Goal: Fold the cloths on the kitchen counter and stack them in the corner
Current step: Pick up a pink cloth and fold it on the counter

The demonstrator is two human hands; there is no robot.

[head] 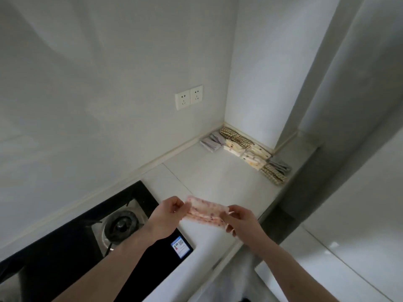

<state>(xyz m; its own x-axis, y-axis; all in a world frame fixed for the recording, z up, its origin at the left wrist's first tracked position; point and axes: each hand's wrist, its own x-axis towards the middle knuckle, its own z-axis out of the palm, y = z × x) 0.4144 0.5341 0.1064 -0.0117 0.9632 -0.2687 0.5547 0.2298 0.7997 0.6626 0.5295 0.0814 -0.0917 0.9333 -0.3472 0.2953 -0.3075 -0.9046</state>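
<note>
Head-camera footage is looking down on a pale kitchen counter (209,177) that is running into a wall corner at the far right. At the near left a black gas hob (91,247) is sitting in the counter, its burner (122,225) lying just left of the left forearm, and a small blue-framed sticker (181,246) is showing on the hob's near right corner. Two white wall sockets (189,97) are sitting side by side on the far wall above the counter. The left hand (168,214) is curling its fingers and pinching the left end of a pink patterned cloth (206,211), which is being held just above the counter's near edge, right of the hob. The right hand (238,219) is pinching the cloth's right end, fingers bent round it, so the cloth is stretching as a narrow folded band between both hands. Far to the right, folded cloths (244,149) in grey, cream and checked patterns are lying in rows in the corner, touching one another and well apart from the hands.
</note>
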